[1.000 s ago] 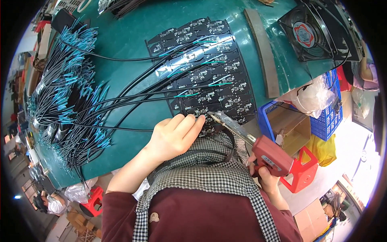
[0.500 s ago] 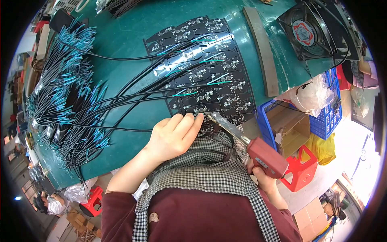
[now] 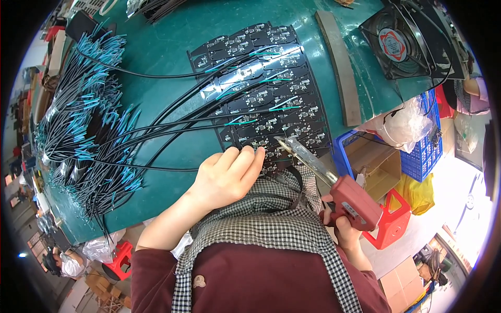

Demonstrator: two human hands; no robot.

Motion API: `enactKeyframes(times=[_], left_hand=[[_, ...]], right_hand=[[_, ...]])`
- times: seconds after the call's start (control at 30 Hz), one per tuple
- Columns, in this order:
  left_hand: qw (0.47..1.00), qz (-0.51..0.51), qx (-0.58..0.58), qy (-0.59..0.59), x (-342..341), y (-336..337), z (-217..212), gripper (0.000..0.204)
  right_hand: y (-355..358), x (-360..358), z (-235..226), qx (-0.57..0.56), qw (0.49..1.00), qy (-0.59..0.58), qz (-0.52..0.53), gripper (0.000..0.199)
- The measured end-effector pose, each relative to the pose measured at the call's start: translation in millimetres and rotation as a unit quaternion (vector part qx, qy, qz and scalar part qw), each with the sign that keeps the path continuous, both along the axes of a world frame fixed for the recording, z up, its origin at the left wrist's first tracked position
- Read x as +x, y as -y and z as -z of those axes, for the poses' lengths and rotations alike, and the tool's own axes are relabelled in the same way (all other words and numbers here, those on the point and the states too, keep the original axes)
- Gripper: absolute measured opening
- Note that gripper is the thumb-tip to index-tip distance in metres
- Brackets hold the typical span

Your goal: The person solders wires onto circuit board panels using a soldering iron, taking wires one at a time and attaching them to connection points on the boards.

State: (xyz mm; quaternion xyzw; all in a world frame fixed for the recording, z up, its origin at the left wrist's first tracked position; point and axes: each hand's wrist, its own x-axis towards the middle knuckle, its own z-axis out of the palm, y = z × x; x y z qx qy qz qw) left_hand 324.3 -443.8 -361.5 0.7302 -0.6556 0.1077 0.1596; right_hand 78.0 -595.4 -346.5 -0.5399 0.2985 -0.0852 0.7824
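Observation:
My left hand (image 3: 228, 173) is closed in a pinch on a black cable (image 3: 172, 167), at the near edge of a panel of black circuit boards (image 3: 308, 112). The cable's end is hidden behind my fingers. A red soldering gun (image 3: 356, 202) is gripped by its handle in my right hand (image 3: 342, 221). Its metal tip points up and left over the near boards, a short way right of my left fingertips. Several black cables with blue-green wire ends (image 3: 240, 120) lie across the panel, running from the left.
A large bundle of black cables with blue ends (image 3: 83, 120) covers the table's left side. To the right lie a grey bar (image 3: 339, 68) and a black fan (image 3: 394, 44). Beyond the table edge stand a blue crate (image 3: 344, 156) and a red stool (image 3: 389, 224).
The soldering gun has shifted right in my right hand, and its tip has drawn away from my left fingertips. My left hand stays in nearly the same place.

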Motion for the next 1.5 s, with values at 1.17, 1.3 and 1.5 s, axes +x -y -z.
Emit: enactKeyframes(times=[1.17,1.3,1.5], left_hand=[[0.947,-0.104,-0.041,-0.301,6.8,14.6,-4.8,0.019],[0.945,-0.120,-0.035,-0.302,7.0,4.6,-8.6,0.019],[0.951,-0.087,-0.041,-0.293,-1.8,13.4,3.7,0.014]], right_hand=[[-0.3,16.5,3.0,0.042,0.999,-0.028,0.013,0.072],[-5.7,15.7,3.2,0.048,0.999,0.021,0.005,0.069],[-8.9,12.3,-4.9,-0.080,0.987,-0.026,0.135,0.051]])
